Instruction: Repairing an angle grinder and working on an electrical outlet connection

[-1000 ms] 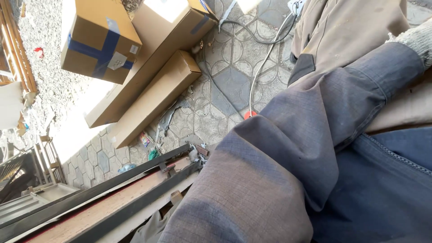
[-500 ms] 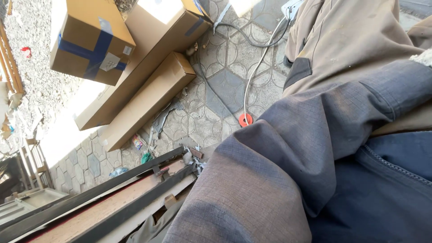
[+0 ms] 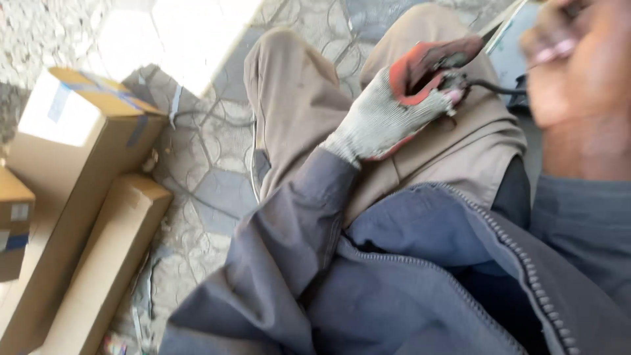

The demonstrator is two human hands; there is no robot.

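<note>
My left hand (image 3: 394, 108), in a white knit glove with a red palm, rests on my tan trouser leg (image 3: 453, 148). Its fingers are closed around a small dark part (image 3: 453, 79) with a thin black cable (image 3: 493, 87) running off to the right. My bare right hand (image 3: 578, 85) is at the top right, blurred, with its fingers curled close to the cable's end. Whether it holds anything is not clear. A flat pale strip (image 3: 503, 23) shows between the two hands. My grey-blue jacket sleeves (image 3: 282, 256) fill the lower part of the view.
Cardboard boxes stand at the left: a large one with blue tape (image 3: 79, 141) and a long narrow one (image 3: 105, 263). The ground is hexagonal paving (image 3: 204, 184) with loose cables (image 3: 197, 118) lying on it. A sunlit patch (image 3: 190, 33) lies at the top.
The view has swung to the right. Both hands have come into sight over my lap, the boxes have slid to the left edge, and the metal frame at the bottom is out of view.
</note>
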